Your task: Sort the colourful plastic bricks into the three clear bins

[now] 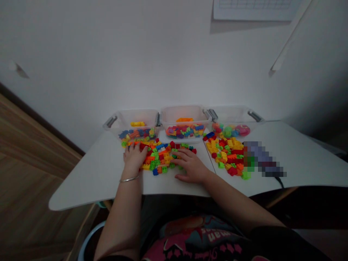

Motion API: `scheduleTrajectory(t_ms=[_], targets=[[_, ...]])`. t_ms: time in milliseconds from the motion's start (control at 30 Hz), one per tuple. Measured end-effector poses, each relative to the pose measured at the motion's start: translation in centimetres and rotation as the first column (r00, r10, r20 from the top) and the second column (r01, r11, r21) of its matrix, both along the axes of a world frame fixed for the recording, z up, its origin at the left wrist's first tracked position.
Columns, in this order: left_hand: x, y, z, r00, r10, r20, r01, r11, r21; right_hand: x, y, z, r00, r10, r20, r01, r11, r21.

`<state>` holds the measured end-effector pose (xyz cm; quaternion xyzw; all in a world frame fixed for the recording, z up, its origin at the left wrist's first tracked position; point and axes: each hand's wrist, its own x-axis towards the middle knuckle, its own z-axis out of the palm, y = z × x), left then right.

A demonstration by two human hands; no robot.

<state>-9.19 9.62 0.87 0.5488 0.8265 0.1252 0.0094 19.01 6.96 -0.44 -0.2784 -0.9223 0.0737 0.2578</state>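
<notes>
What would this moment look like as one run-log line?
left hand: on colored plastic bricks | right hand: touching same pile | clear plastic bins: behind pile

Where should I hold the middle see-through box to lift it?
Take the front rim of the clear plastic bin with your left hand and right hand, spread wide, coming from above on your side. The left bin and right bin sit tight against its ends, leaving little room there, and its open top gives an edge to hook.

Bright plastic building bricks [160,157] lie in a loose, multicoloured heap, mostly red, orange, yellow and green.
</notes>
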Motion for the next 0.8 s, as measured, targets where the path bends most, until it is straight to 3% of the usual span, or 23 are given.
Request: scheduleTrajectory(t_ms=[300, 500, 633, 800], targets=[[2.7, -2.1, 0.7, 0.999, 0.021, -0.046, -0.021, 1.000, 0.016, -0.3, 0.3, -0.4, 1.000, -0.006, 0.030, 0.006, 1.000, -0.005], [4.3, -2.5, 0.3, 0.999, -0.006, -0.049, 0.008, 0.999, 0.051, -0.5, 0.2, -0.5, 1.000, -0.015, 0.027, 0.014, 1.000, 0.022], [3.3, -2.0, 0.6, 0.997, -0.014, -0.072, 0.019, 0.998, 0.068, -0.5, 0.1, -0.4, 1.000, -0.006, 0.025, 0.005, 0.999, 0.036], [0.2, -0.2, 1.2, 0.994, 0.108, 0.006, -0.108, 0.993, -0.038, -0.6, 0.0, -0.3, 0.999, 0.019, 0.039, -0.021, 0.999, 0.049]])
